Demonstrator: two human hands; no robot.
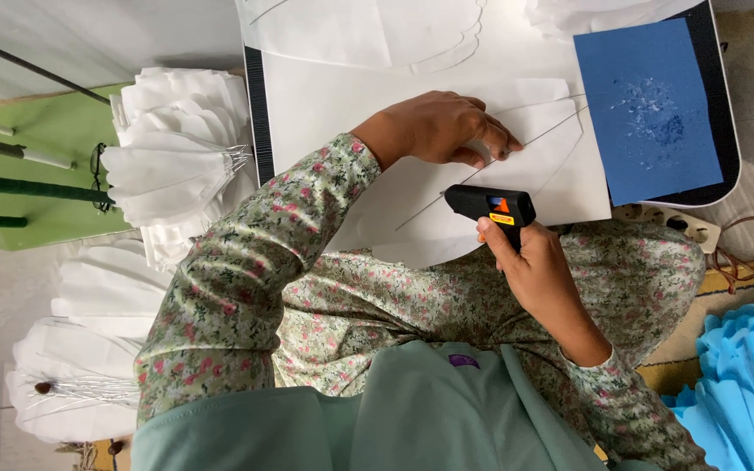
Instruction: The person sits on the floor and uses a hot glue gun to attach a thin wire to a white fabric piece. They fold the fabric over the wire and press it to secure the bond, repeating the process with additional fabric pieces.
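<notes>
1. The step in hand looks like gluing a wire (517, 144) along a white paper petal (447, 174). The left hand (438, 126) lies flat on the sheet with its fingers spread and pressing down, the fingertips pinning the wire to the paper.
2. The right hand (538, 275) is clenched round the grip of a black glue gun (490, 208) with an orange trigger. The gun sits just below the left hand, its nozzle pointing left, close to the wire's lower stretch.
3. The next move, as I judge it, calls for a steady nozzle run along the wire while the left fingers keep it from sliding, and for care to keep hot glue off the fingertips.
4. The petal is thin, smooth and matt, curved at its edges. It lies under both hands on a white board with a dark rim (253, 113). The wire is fine, straight and grey, running slantwise from beyond the left fingertips down toward the gun.
5. To the right of the left hand lies a blue sheet (643, 109), soft-looking and flecked with pale glue spots.
6. To the left of the left forearm stands a bunch of finished white petals (172, 161) with bare wire ends, beside green-wrapped stems (19, 185) on a green surface (63, 131).
7. Below and right of the right hand, light blue petals (748, 375) are piled; a power strip (669, 222) lies near them.
</notes>
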